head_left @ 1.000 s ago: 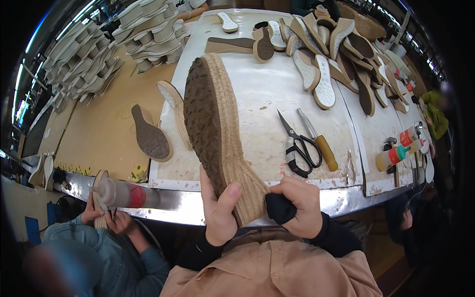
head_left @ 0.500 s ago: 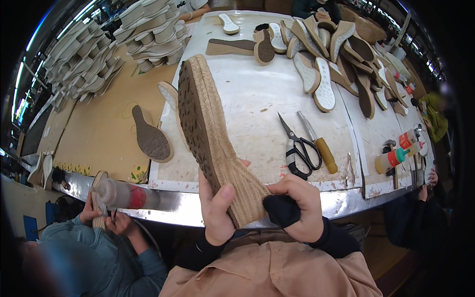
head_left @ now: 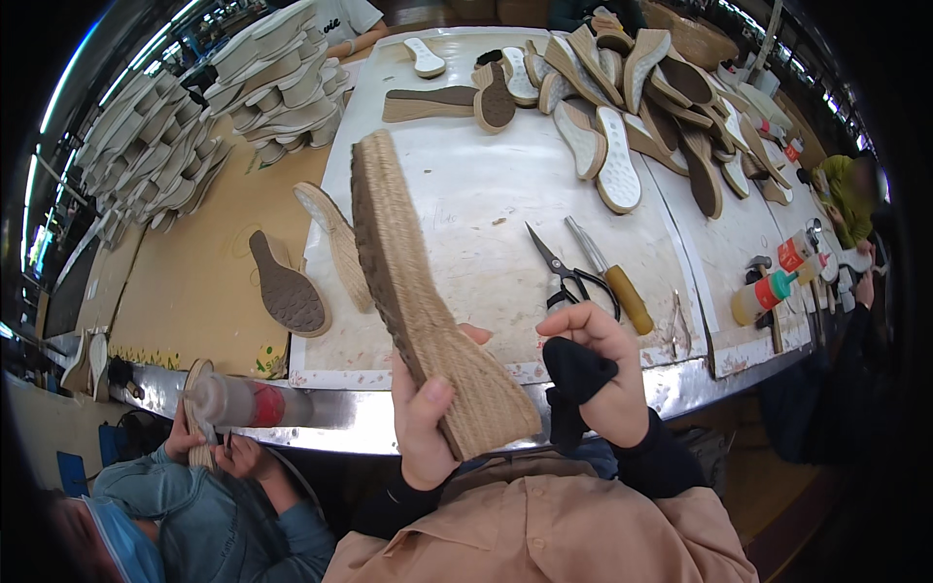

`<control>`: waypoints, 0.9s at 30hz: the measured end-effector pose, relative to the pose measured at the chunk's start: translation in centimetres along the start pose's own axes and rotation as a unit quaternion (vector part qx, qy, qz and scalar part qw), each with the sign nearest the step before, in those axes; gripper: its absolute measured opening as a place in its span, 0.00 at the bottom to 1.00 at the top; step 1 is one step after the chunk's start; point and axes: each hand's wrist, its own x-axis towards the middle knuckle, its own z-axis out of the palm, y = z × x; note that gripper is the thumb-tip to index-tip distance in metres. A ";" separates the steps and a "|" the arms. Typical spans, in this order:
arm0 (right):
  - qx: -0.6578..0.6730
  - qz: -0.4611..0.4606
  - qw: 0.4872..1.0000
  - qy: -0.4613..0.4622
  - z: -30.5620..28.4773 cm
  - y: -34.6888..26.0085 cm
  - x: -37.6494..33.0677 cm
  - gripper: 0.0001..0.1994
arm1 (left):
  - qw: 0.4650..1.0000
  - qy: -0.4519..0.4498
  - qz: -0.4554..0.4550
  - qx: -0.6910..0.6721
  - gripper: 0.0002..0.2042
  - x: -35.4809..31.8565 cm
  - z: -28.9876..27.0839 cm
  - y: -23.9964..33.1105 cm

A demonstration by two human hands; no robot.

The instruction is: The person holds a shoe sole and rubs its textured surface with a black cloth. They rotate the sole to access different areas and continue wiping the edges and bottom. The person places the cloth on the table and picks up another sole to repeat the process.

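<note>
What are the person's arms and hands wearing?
Both hands, the left hand and the right hand, are bare, with no gloves. Dark, close-fitting sleeves cover the forearms to the wrists. Over them is a tan top.

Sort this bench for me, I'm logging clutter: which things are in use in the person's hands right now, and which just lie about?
In use: rope-wrapped wedge sole in left hand; black cloth in right hand.

Lying about: scissors, yellow-handled tool, loose soles, glue bottles.
</note>
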 end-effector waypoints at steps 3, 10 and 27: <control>-0.020 0.016 0.998 -0.061 -0.9 -1.1 -0.7 0.05 | 1.000 0.009 0.002 -0.026 0.37 0.3 0.3 0.1; -0.175 -0.154 0.968 -0.088 -0.7 -0.9 -1.1 0.05 | 1.000 0.005 0.023 -0.014 0.37 0.3 0.9 0.1; -0.185 -0.214 0.959 -0.028 -0.1 0.2 -1.1 0.03 | 0.996 0.034 0.068 0.041 0.40 -0.2 1.7 -0.3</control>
